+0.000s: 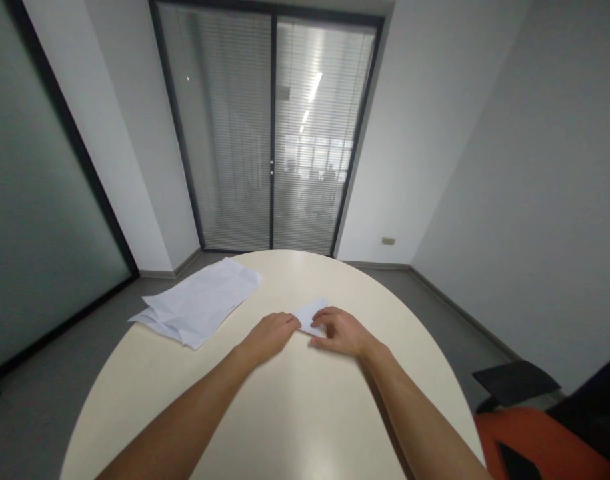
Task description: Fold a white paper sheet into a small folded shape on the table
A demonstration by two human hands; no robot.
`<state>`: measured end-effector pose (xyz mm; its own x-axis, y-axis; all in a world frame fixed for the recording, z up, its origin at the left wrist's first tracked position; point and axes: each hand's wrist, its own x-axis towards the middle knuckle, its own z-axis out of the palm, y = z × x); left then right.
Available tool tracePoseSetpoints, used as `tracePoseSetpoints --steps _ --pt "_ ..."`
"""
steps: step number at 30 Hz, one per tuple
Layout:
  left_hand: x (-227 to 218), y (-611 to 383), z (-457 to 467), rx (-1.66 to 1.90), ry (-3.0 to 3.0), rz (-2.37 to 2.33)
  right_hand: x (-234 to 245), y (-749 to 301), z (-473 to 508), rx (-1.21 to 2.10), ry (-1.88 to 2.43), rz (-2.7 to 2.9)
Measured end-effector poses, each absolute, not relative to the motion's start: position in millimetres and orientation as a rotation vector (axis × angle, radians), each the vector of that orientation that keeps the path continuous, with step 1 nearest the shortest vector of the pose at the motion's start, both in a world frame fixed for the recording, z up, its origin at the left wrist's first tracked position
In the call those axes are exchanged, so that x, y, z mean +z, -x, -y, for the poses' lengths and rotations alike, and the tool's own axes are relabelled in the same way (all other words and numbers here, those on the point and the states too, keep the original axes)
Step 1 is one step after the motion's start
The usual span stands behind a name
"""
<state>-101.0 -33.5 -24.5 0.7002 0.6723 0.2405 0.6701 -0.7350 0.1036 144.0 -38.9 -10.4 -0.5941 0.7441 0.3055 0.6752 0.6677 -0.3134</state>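
A small folded white paper (311, 313) lies flat on the round cream table (295, 413), a little beyond the middle. My left hand (271, 335) rests on the table with its fingertips on the paper's left edge. My right hand (341, 332) presses down on the paper's near right part, fingers curled over it. Most of the paper's near side is hidden under both hands.
A loose stack of crumpled white sheets (199, 303) lies at the table's far left, overhanging the edge. An orange chair (539, 443) with a black armrest (515, 381) stands at the right. Glass doors with blinds (272, 133) are behind the table.
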Motion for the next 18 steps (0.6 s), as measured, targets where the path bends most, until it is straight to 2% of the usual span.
tracePoseSetpoints --steps 10,18 --pt "-25.6 106.9 30.7 0.531 -2.726 -1.137 -15.6 -145.5 36.4 0.226 1.105 2.501" --pt "-28.7 104.1 27.6 0.69 -2.641 -1.105 -13.8 -145.7 33.3 0.11 1.294 2.421"
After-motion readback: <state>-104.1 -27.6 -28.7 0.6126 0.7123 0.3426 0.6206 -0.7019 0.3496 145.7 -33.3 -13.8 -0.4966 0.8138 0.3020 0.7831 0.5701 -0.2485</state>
